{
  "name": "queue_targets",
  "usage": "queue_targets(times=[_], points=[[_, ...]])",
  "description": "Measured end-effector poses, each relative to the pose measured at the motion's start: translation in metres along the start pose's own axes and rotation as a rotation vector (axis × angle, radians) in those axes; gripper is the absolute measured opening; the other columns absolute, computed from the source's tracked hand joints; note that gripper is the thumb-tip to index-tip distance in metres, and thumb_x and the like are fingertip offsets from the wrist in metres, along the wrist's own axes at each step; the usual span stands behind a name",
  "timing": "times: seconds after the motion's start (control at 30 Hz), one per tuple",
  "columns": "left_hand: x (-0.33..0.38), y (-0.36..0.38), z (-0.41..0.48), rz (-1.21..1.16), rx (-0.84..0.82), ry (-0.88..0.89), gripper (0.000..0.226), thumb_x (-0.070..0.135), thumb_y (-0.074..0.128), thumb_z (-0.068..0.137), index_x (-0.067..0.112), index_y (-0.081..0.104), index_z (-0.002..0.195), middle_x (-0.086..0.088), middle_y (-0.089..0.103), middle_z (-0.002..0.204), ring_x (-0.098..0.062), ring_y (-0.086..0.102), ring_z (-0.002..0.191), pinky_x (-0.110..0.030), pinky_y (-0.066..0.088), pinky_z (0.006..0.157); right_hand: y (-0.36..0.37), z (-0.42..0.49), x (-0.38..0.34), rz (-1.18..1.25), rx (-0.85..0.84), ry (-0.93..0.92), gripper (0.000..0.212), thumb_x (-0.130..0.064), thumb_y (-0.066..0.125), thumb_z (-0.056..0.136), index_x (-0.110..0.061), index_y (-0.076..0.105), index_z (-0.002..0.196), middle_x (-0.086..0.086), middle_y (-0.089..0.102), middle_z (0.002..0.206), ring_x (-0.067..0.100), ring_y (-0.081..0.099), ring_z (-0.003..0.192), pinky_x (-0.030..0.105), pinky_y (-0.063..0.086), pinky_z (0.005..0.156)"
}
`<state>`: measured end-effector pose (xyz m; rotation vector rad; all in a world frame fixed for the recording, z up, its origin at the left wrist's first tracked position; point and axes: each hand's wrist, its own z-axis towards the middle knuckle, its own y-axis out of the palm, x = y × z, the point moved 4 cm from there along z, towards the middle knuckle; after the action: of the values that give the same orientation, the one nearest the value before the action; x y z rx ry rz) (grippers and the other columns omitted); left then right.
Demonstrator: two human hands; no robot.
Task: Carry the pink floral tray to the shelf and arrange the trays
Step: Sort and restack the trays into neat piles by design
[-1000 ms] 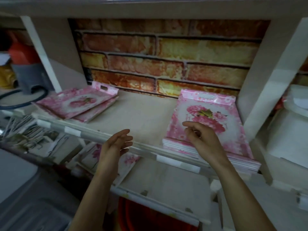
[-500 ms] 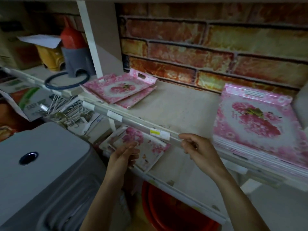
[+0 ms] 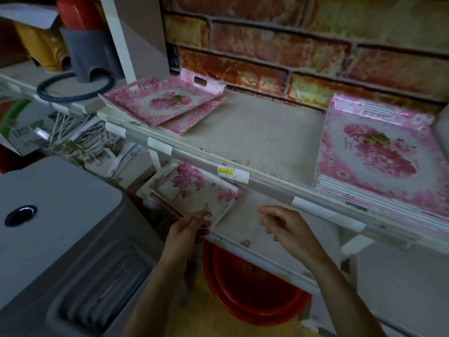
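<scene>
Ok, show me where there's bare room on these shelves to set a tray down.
Upper shelf: a wide bare stretch between the left pair of pink floral trays and the right stack of pink floral trays. Lower shelf: bare board right of the blossom tray, beside the right hand. Crowded: left bay with the gray holder and blue ring.

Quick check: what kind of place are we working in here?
Likely a housewares shop: a price label on the shelf rail, a stack of identical pink floral trays, and a boxed mop.
</scene>
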<state>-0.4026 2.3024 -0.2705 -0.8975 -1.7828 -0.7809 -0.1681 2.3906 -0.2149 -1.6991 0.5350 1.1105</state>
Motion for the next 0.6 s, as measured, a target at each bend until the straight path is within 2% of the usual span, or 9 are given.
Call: queue_targets(times=[0.1, 0.17, 0.27, 0.4, 0.47, 0.6], points=[[-0.017, 0.004, 0.006, 0.010, -0.015, -0.036, 0.027, 0.025, 0.057, 0.099, 0.007, 0.070, 0.114, -0.002, 0.070, 0.079, -0.021, 0.063, 0.071, -0.041, 0.048, 0.071, 0.001, 0.006, 0.016, 0.001, -0.026, 0.021, 0.025, -0.023, 0.052, 0.098, -0.032, 0.065, 0.117, -0.013, 0.069, 0.101, -0.003, 0.066, 0.087, 0.018, 0.049, 0.074], [-0.029, 0.007, 0.011, 0.025, -0.004, -0.055, 0.027, 0.027, 0.057, 0.100, 0.011, 0.071, 0.115, -0.003, 0.073, 0.084, -0.025, 0.067, 0.081, -0.043, 0.051, 0.077, 0.002, 0.009, 0.032, 0.004, -0.041, 0.044, 0.024, -0.026, 0.053, 0.098, -0.033, 0.065, 0.118, -0.014, 0.069, 0.101, -0.002, 0.066, 0.088, 0.022, 0.051, 0.076], [-0.048, 0.017, 0.014, 0.034, 0.018, -0.101, 0.023, 0.027, 0.054, 0.101, 0.020, 0.072, 0.113, -0.003, 0.075, 0.098, -0.022, 0.069, 0.095, -0.036, 0.055, 0.085, 0.005, 0.015, 0.057, -0.001, -0.071, 0.074, 0.024, -0.026, 0.052, 0.098, -0.034, 0.065, 0.117, -0.014, 0.069, 0.103, -0.001, 0.066, 0.089, 0.023, 0.053, 0.078], [-0.069, 0.027, 0.014, 0.042, 0.031, -0.111, 0.021, 0.024, 0.053, 0.101, 0.021, 0.072, 0.109, -0.006, 0.074, 0.101, -0.019, 0.070, 0.092, -0.028, 0.055, 0.078, 0.015, 0.024, 0.086, -0.004, -0.119, 0.099, 0.024, -0.023, 0.052, 0.099, -0.034, 0.065, 0.115, -0.016, 0.069, 0.106, -0.003, 0.065, 0.090, 0.018, 0.049, 0.077], [-0.084, 0.028, 0.019, 0.051, 0.043, -0.108, 0.021, 0.025, 0.053, 0.101, 0.020, 0.072, 0.109, -0.007, 0.074, 0.100, -0.017, 0.071, 0.090, -0.027, 0.056, 0.077, 0.022, 0.030, 0.100, 0.005, -0.132, 0.109, 0.024, -0.024, 0.051, 0.099, -0.034, 0.065, 0.116, -0.017, 0.068, 0.106, -0.003, 0.065, 0.091, 0.018, 0.049, 0.077], [-0.123, 0.027, 0.035, 0.047, 0.094, -0.120, 0.021, 0.023, 0.053, 0.101, 0.018, 0.073, 0.105, -0.004, 0.076, 0.094, -0.007, 0.072, 0.077, -0.018, 0.053, 0.063, 0.040, 0.044, 0.137, 0.016, -0.160, 0.119, 0.023, -0.026, 0.051, 0.098, -0.034, 0.065, 0.115, -0.016, 0.068, 0.107, -0.003, 0.065, 0.090, 0.020, 0.050, 0.079]])
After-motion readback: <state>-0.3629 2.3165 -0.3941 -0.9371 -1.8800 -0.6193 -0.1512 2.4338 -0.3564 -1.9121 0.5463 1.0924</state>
